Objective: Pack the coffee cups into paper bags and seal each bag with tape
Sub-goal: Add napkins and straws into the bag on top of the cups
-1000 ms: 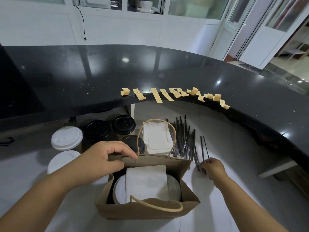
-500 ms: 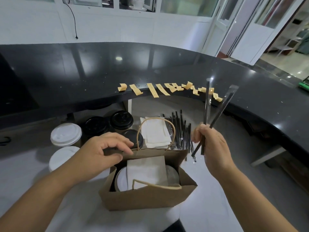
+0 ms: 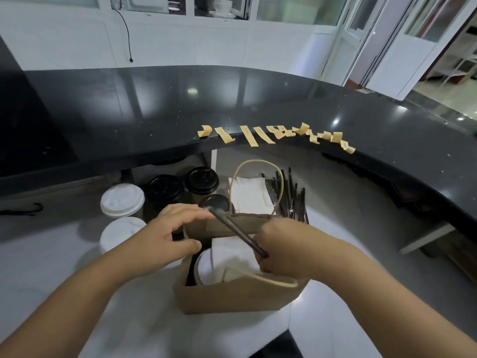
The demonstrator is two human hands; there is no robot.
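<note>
A brown paper bag (image 3: pixel 232 298) stands open on the white counter in front of me. Inside it I see white-lidded cups (image 3: pixel 204 267) with a white napkin (image 3: pixel 229 254) lying over them. My left hand (image 3: pixel 165 236) pinches the bag's far left rim and holds it open. My right hand (image 3: pixel 281 249) is over the bag's mouth, closed on dark wrapped straws (image 3: pixel 232 228) that slant up to the left across the opening. Several tan tape strips (image 3: pixel 273 134) hang along the edge of the black countertop.
Left of the bag stand two white-lidded cups (image 3: pixel 122 200) and three black-lidded cups (image 3: pixel 165 188). Behind the bag lie a napkin stack (image 3: pixel 251 193) and a pile of dark straws (image 3: pixel 293 200). The raised black countertop (image 3: pixel 284 99) curves around the far side.
My right hand picked straws from the pile, lifted them high, and has now brought them down over the bag's mouth. The left hand stayed on the bag's rim.
</note>
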